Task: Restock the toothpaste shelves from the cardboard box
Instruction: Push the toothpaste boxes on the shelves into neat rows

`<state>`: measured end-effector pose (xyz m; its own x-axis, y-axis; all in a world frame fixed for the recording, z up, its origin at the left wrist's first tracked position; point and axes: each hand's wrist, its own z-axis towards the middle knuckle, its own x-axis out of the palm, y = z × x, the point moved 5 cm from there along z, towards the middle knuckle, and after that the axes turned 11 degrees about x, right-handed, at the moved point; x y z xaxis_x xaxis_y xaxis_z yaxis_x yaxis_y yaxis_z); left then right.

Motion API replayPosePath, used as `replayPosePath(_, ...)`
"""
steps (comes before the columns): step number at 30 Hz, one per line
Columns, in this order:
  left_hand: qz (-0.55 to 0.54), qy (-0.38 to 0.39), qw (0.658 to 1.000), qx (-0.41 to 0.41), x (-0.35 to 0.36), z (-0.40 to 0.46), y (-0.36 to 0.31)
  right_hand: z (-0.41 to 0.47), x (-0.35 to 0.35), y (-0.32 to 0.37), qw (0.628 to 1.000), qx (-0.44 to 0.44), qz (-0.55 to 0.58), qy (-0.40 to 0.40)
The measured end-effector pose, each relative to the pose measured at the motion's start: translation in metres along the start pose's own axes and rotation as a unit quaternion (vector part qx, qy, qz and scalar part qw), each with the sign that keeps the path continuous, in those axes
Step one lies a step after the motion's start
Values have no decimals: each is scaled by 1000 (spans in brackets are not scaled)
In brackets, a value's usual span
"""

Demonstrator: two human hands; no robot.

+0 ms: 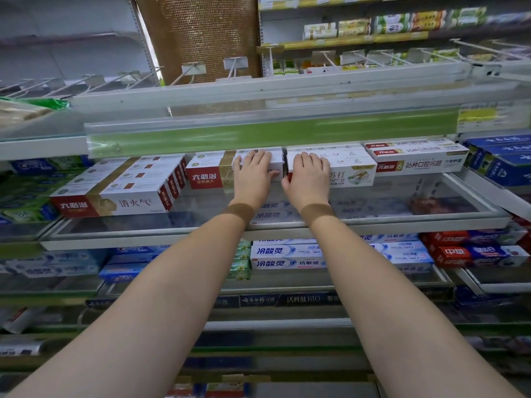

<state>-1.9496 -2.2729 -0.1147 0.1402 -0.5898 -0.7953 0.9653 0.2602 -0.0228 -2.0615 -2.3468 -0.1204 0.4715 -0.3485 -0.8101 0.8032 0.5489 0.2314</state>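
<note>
Shop shelving fills your view, tier on tier, and both your hands are up at the glass shelf [416, 222] in the middle of the frame.

Your forearms run up from the bottom edge; your left hand [254, 175] lies flat, fingers relaxed, on the gold-and-red toothpaste stack [212, 175], and your right hand [309, 175] lies the same way on the white stack [353, 173] just beside it. Cartons lie long axis left-to-right, directly ahead, both hands equally near. No cardboard box shows.

glass shelf [448, 209] | toothpaste boxes [115, 193] stacked L–R | front strip bare
</note>
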Motion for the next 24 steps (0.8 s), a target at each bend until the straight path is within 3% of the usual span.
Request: replayPosePath(24,9,-1,1000,2,0,0,0,-1,1,0,1000,-1,23,-13)
